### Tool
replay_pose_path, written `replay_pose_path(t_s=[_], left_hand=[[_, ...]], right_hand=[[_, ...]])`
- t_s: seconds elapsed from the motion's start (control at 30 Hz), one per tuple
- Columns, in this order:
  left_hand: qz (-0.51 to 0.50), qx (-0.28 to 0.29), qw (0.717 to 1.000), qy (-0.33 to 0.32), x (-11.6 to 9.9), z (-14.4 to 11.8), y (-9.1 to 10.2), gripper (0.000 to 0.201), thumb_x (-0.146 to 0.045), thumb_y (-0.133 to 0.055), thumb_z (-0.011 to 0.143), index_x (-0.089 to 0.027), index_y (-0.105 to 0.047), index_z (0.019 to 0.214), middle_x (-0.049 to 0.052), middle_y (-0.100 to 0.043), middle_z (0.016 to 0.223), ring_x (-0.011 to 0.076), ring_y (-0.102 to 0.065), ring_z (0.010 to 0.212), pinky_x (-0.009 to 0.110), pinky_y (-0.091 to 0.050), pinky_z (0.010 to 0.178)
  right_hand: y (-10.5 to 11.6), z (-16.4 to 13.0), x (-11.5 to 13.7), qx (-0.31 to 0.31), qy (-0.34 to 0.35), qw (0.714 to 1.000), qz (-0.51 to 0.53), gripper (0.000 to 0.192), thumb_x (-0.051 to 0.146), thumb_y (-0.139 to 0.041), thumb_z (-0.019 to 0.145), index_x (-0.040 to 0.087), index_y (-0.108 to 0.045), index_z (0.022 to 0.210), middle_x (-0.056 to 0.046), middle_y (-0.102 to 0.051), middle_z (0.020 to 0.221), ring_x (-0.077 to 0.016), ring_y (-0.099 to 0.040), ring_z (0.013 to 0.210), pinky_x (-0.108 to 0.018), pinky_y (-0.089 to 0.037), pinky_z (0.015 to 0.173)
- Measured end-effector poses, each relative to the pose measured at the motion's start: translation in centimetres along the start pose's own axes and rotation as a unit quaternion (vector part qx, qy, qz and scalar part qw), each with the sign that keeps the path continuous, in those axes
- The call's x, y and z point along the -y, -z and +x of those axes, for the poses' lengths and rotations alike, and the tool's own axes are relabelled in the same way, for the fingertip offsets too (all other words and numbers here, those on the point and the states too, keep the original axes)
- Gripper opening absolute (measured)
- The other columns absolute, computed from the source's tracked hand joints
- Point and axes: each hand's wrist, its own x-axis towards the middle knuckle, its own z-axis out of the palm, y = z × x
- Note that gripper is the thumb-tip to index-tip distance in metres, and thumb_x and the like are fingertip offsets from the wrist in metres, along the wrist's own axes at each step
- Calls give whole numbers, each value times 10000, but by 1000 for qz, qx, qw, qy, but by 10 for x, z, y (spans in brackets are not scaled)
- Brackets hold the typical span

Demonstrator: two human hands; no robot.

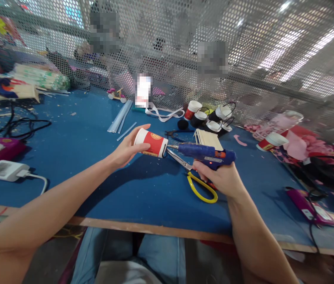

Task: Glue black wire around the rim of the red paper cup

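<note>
1. Two hands are busy over the blue table (pixel 101 157): our left hand (pixel 125 152) wraps its fingers around a red paper cup (pixel 152 143), held on its side above the tabletop, and our right hand (pixel 221 177) is closed around the grip of a blue hot glue gun (pixel 206 153).
2. We judge this to be the gluing step: the gun's nozzle points left and sits right at the cup's open rim, touching it or nearly so; the gap is too fine to call.
3. A small red light glows on the gun's body.
4. What comes next, by our reading, calls for a steady cup and a gentle squeeze of the trigger, keeping the hot tip clear of the left fingers.
5. We see the cup as red with a white base end and an orange-yellow emblem on its side, its mouth facing the gun.
6. Yellow-handled scissors (pixel 198 185) lie on the table just below the gun, and a stack of pale wooden sticks (pixel 209 139) sits just behind it.
</note>
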Motion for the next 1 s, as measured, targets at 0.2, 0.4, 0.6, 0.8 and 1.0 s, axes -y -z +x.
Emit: replay_pose_path(t_s=[0.2, 0.4, 0.6, 0.8, 1.0], left_hand=[[5, 5, 1000, -2, 1, 0, 0, 666, -242, -723, 632, -234, -453, 1240, 28, -549, 979, 141, -539, 864, 282, -451, 794], [4, 4, 1000, -8, 1, 0, 0, 637, -222, -721, 633, -237, -473, 1220, 31, -545, 977, 136, -538, 851, 273, -458, 775], [6, 20, 1000, -10, 3, 0, 2, 639, -220, -713, 649, -242, -456, 1233, 33, -551, 981, 140, -548, 862, 284, -464, 795], [15, 18, 1000, -14, 4, 0, 2, 656, -227, -720, 640, -243, -452, 1238, 37, -550, 997, 141, -552, 861, 283, -467, 793], [11, 17, 1000, -14, 4, 0, 1, 656, -218, -720, 638, -237, -454, 1237, 30, -551, 980, 130, -550, 845, 268, -467, 777]], right_hand=[[0, 1, -3, 12, -2, 1000, -3, 236, 375, -622, 755, 165, -582, 657, 19, -517, 449, -92, -468, 408, -237, -417, 426], [1, 2, -5, -7, -15, 1000, -12, 289, 405, -614, 756, 170, -559, 597, 17, -499, 423, -93, -459, 391, -247, -417, 426], [-3, 3, -5, 4, -7, 1000, -8, 261, 401, -608, 759, 166, -571, 651, 19, -507, 436, -99, -465, 404, -256, -420, 438], [-4, 4, -5, -3, -17, 1000, 10, 281, 406, -600, 764, 165, -560, 624, 20, -496, 429, -94, -452, 384, -259, -409, 427], [-5, 4, -6, 17, -35, 998, 42, 278, 407, -604, 764, 153, -589, 654, 21, -494, 429, -91, -448, 386, -264, -419, 441]])
